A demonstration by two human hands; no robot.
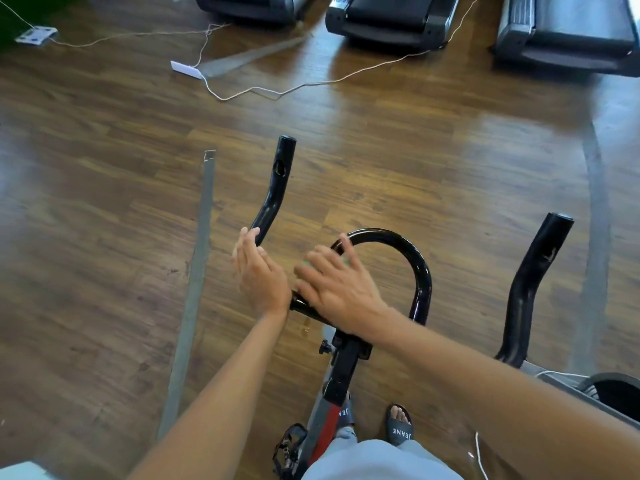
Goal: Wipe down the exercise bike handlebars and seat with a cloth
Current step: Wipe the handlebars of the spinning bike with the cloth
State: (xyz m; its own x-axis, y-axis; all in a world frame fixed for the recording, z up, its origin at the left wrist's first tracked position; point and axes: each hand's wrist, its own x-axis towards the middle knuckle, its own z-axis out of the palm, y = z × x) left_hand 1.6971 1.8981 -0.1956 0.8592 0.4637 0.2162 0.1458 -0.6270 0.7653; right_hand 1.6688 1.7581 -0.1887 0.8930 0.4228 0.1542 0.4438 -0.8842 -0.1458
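Note:
The bike's black handlebars [420,268] fill the middle of the view: a centre loop, a left horn [277,188] and a right horn [533,271]. My right hand [336,282] lies flat with fingers spread over the left part of the loop and the crossbar. A little green shows under its fingers, apparently the cloth [306,264], mostly hidden. My left hand [259,271] is flat with straight fingers against the base of the left horn and holds nothing. The seat is out of view.
The handlebar stem [346,362] drops to a grey and red frame with a pedal [289,445]. Sandalled feet [400,426] stand beside it. Treadmills [391,19] line the far edge of the wooden floor. Loose cables [277,93] and a grey tape strip [197,271] lie on the floor.

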